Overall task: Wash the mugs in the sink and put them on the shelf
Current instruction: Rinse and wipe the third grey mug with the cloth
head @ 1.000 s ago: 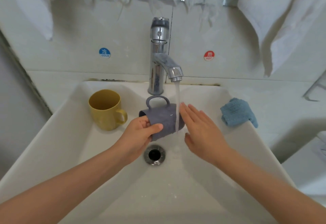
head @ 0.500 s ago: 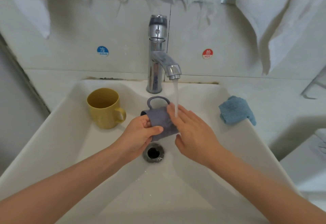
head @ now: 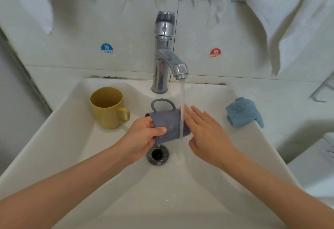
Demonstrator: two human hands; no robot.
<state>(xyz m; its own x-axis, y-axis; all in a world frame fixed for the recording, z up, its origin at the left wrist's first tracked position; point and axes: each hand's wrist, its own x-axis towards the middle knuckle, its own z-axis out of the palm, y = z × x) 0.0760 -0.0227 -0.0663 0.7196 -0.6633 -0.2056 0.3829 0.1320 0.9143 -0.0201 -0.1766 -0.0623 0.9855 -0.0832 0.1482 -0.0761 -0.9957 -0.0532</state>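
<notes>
A grey-purple mug [head: 169, 124] lies on its side above the drain, handle up, under the running water from the chrome tap [head: 163, 55]. My left hand [head: 142, 138] grips its rim end. My right hand [head: 207, 135] is flat with fingers stretched out, resting against the mug's base end beside the stream. A yellow mug [head: 108, 107] stands upright in the sink [head: 68, 138] at the back left, handle to the right.
A blue cloth [head: 242, 112] lies on the sink's right rim. The drain [head: 157, 154] sits below the held mug. White towels [head: 289, 21] hang above right and left. Cold and hot stickers mark the wall.
My right hand slid onto the mug's side under the water, then drew back to the right with fingers flat. The left hand kept hold of the mug.
</notes>
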